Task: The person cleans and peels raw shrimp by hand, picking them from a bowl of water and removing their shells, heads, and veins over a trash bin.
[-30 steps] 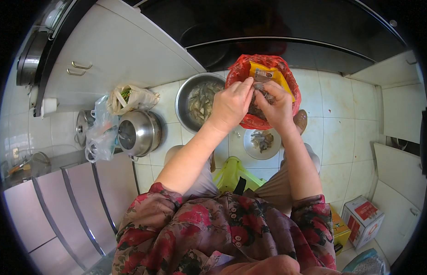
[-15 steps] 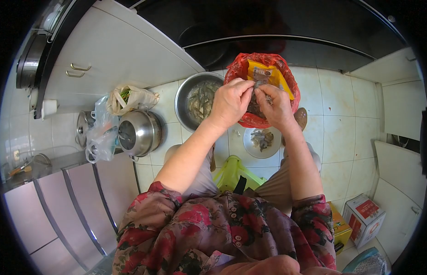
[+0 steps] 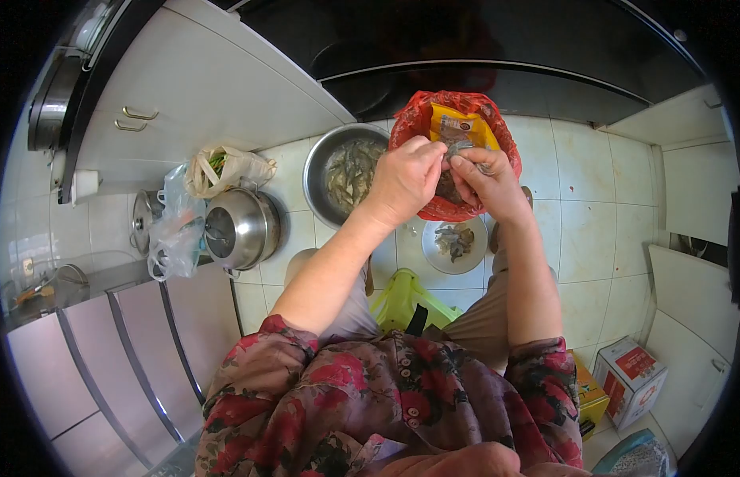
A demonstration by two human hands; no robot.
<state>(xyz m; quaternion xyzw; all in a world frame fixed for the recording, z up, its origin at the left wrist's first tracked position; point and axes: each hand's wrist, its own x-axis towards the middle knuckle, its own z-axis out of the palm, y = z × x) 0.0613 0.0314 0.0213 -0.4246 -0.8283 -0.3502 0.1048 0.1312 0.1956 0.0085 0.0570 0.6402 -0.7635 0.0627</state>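
My right hand [image 3: 491, 181] grips a grey raw shrimp [image 3: 459, 149] between thumb and fingers, over a bin lined with a red plastic bag [image 3: 507, 141]. My left hand [image 3: 406, 180] is closed in a pinch, its fingertips at the near side of that shrimp. The fingers partly cover the shrimp. Inside the red bag lie a yellow packet [image 3: 481, 131] and dark scraps. To the left, a metal basin [image 3: 313, 176] holds several whole shrimp [image 3: 352, 171] in liquid. Below my hands, a white bowl [image 3: 476, 259] contains several pieces of shrimp [image 3: 456, 242].
Between my knees is a green plastic stool [image 3: 402, 298]. A steel pot [image 3: 247, 230], a clear plastic bag [image 3: 179, 226] and a cloth-like bag with greens [image 3: 227, 171] stand at left. Boxes [image 3: 631, 380] sit at lower right. Cabinets line both sides.
My right hand has shifted slightly to the right and turned, so more of the shrimp shows. My left hand stays pinched, with only a small movement.
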